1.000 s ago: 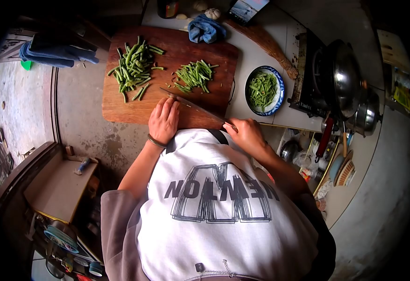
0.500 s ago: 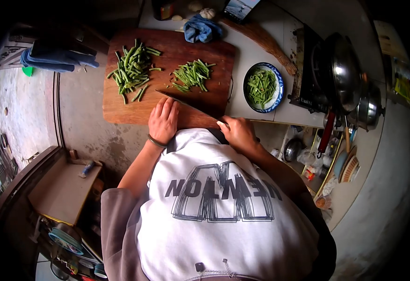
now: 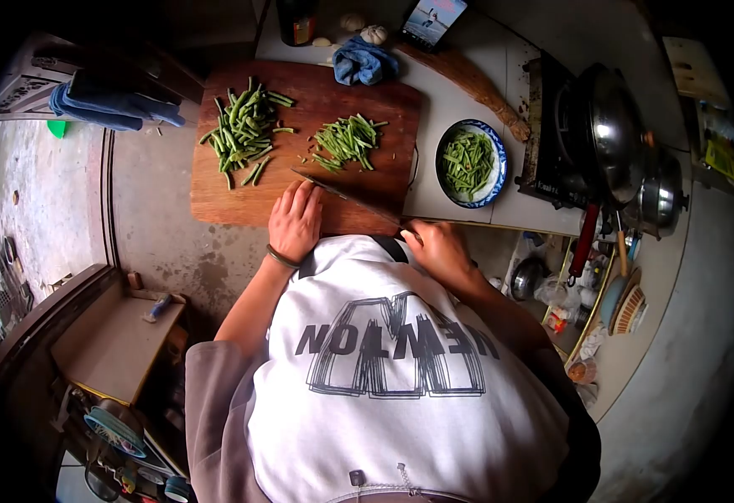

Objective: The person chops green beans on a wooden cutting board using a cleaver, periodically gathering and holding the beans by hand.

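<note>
My right hand (image 3: 439, 250) is closed on the handle of a knife (image 3: 346, 197), whose blade slants up to the left over the near part of a wooden cutting board (image 3: 241, 205). My left hand (image 3: 295, 223) lies on the board's near edge, fingers together, its fingertips close to the blade; whatever is beneath them is hidden. Longer green bean pieces (image 3: 241, 126) lie at the board's left. A smaller heap of thinly cut beans (image 3: 348, 141) lies beyond the blade. Right of the board, a blue-rimmed bowl (image 3: 501, 180) holds more cut beans.
Behind the board are a blue cloth (image 3: 362, 62), garlic (image 3: 374, 33), a dark bottle (image 3: 297, 21) and a propped phone (image 3: 432, 20). A brown dried gourd-like piece (image 3: 468, 82) lies near the stove (image 3: 550, 134), which bears a lidded wok (image 3: 617, 130).
The view has shifted slightly, so the board and counter appear a little lower. Both hands stay nearly in place, and the knife's angle differs only slightly.
</note>
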`<state>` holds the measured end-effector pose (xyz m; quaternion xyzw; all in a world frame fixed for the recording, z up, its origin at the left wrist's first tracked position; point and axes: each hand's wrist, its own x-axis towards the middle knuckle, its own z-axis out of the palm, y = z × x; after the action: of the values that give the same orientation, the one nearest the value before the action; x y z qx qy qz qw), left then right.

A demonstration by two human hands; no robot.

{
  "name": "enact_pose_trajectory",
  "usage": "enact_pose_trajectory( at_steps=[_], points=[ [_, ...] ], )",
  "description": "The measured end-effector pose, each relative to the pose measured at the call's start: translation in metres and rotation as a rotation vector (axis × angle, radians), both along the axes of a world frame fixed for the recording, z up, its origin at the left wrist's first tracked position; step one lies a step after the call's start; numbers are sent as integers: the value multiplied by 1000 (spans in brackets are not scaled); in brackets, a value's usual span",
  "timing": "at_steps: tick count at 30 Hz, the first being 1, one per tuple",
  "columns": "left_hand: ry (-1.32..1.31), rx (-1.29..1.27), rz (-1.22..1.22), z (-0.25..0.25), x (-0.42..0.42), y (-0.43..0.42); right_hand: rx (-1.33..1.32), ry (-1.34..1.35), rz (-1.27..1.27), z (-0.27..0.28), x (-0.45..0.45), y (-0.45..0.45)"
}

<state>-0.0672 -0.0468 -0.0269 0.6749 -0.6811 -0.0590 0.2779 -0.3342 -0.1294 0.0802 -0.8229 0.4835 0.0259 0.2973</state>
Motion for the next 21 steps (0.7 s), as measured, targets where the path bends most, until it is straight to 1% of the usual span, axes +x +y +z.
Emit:
enact_pose_trajectory(
  at_steps=[4, 7, 11, 13, 14, 17, 18, 21],
  points=[
    [6, 10, -3, -2, 1, -2, 24, 111, 11, -1, 4, 2],
    [7, 32, 0, -9, -1, 1, -11, 144, 1, -14, 11, 8],
    [9, 22, -14, -5, 2, -2, -38, -19, -106, -22, 4, 12],
    [16, 7, -12, -2, 1, -5, -42, -121, -164, -12, 3, 2],
    [18, 12, -14, -1, 1, -4, -8, -130, -159, -1, -1, 1],
    [53, 23, -60, 11, 2, -6, -65, -106, -58, 13, -3, 1],
    [70, 24, -80, 18, 3, -8, -43, -87, -81, 14, -4, 1],
    [192, -48, 15, 32, 20, -1, 28, -32, -106, 11, -6, 1]
  ],
)
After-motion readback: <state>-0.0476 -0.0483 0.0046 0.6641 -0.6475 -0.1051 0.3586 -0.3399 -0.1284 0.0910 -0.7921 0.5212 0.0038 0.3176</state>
